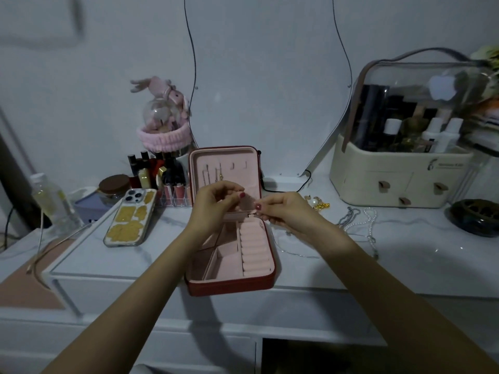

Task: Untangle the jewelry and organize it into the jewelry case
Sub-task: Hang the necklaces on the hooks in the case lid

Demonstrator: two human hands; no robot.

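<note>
Barely visible chain (249, 202) between fingertips

Dim room — pale wall (108, 63) behind a white dressing table (162, 265).

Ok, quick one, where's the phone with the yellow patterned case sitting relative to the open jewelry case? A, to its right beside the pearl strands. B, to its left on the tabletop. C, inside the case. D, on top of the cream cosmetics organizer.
B: the phone lies flat on the white tabletop, left of the open jewelry case; the pearl strands and cosmetics organizer are on the case's right.
</note>
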